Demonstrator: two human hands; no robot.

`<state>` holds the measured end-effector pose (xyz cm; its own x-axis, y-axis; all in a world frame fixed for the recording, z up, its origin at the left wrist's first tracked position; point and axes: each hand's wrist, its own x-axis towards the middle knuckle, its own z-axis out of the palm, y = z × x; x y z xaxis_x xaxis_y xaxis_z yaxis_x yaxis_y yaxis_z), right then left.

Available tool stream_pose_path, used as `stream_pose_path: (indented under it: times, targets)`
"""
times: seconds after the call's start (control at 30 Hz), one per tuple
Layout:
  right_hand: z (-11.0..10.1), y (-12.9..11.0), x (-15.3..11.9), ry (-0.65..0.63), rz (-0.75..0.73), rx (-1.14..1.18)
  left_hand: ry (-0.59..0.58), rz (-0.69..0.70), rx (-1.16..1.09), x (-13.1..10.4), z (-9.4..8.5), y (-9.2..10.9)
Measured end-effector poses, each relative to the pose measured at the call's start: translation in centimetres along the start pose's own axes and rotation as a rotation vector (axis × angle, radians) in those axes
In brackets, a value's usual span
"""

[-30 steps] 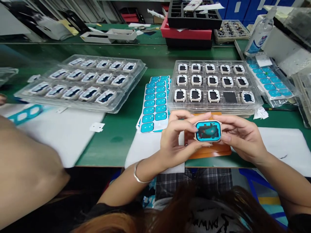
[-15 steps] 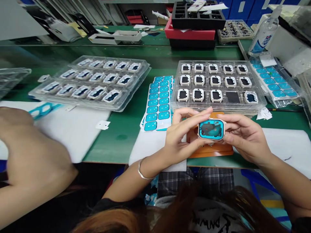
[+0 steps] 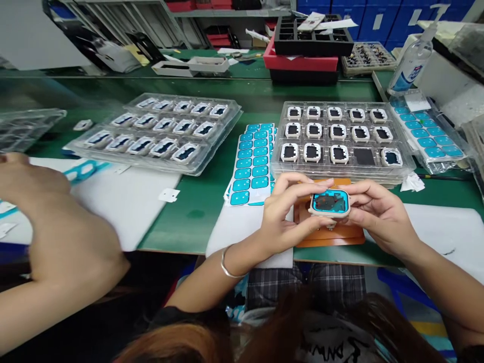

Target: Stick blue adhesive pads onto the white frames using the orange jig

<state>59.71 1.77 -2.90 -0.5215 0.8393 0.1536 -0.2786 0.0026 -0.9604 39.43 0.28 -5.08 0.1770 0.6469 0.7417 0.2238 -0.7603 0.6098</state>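
Observation:
Between my two hands is a pale watch case with a bright blue inner lining point(image 3: 330, 203). My left hand point(image 3: 289, 216) grips its left side, with fingers over the top edge and thumb along the bottom. On the other side, my right hand point(image 3: 381, 214) pinches the right edge of the case. An orange plate fixture point(image 3: 342, 234) lies beneath it on the bench, partly hidden by the hands. Just beyond, a clear plastic tray point(image 3: 406, 169) carries rows of similar white cases; one pocket in the front row has none.
Sheets of blue stickers point(image 3: 251, 165) lie left of the tray. A second tray of cases point(image 3: 196, 164) stands farther left, near a co-worker's arm point(image 3: 75, 232). Stacked black and red boxes point(image 3: 302, 63) and a pump bottle point(image 3: 412, 65) stand behind.
The watch case has tilted slightly in my hands, and its inner face shows at a flatter angle. My view has shifted a little; the co-worker's hand shows more at the left.

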Motion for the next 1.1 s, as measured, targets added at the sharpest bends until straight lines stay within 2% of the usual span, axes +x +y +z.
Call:
stream_pose_path:
  times: [0.17, 0.3, 0.4, 0.7, 0.8, 0.9, 1.1]
  targets:
    - [-0.10, 0.07, -0.04, 0.010, 0.007, -0.028, -0.002, 0.032, 0.057, 0.06, 0.02, -0.06]
    - [-0.06, -0.01, -0.04, 0.025, 0.004, -0.058, 0.049, 0.018, -0.042, -0.05, 0.27, -0.21]
    - [-0.03, -0.06, -0.04, 0.023, 0.002, -0.049, 0.026, -0.001, -0.104, -0.14, 0.30, -0.22]
    - [-0.21, -0.02, -0.08, -0.011, 0.004, -0.028, -0.004, 0.017, 0.012, 0.14, 0.02, -0.02]
    - [-0.34, -0.13, -0.04, -0.007, -0.010, -0.020, 0.016, 0.050, -0.060, 0.23, 0.25, -0.09]
    - [-0.36, -0.18, 0.09, 0.018, -0.001, -0.043, -0.044, 0.056, -0.159, 0.18, 0.48, -0.04]
    - [-0.05, -0.28, 0.48, 0.056, 0.083, -0.038, -0.118, -0.051, -0.305, 0.02, 0.72, -0.02]
